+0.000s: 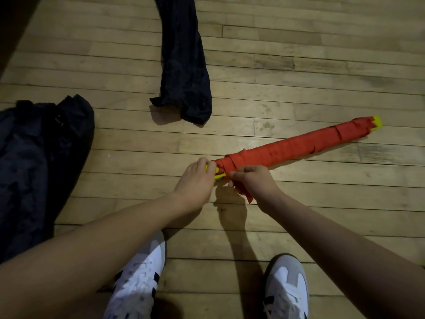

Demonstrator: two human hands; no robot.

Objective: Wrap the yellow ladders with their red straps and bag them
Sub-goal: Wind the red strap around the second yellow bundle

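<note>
A bundle of yellow ladder rungs (377,122) lies on the wooden floor, wound almost end to end in its red strap (287,148). Yellow tips show at the far right end and at the near left end. My left hand (197,178) grips the near yellow end. My right hand (253,180) pinches the loose tail of the red strap beside it; the tail hangs down below my fingers. A long narrow black bag (184,65) lies flat on the floor beyond the bundle, its open end nearest me.
A large black bag (39,162) sits crumpled at the left. My two white sneakers (138,277) stand at the bottom of the view. A dark edge runs along the top left corner.
</note>
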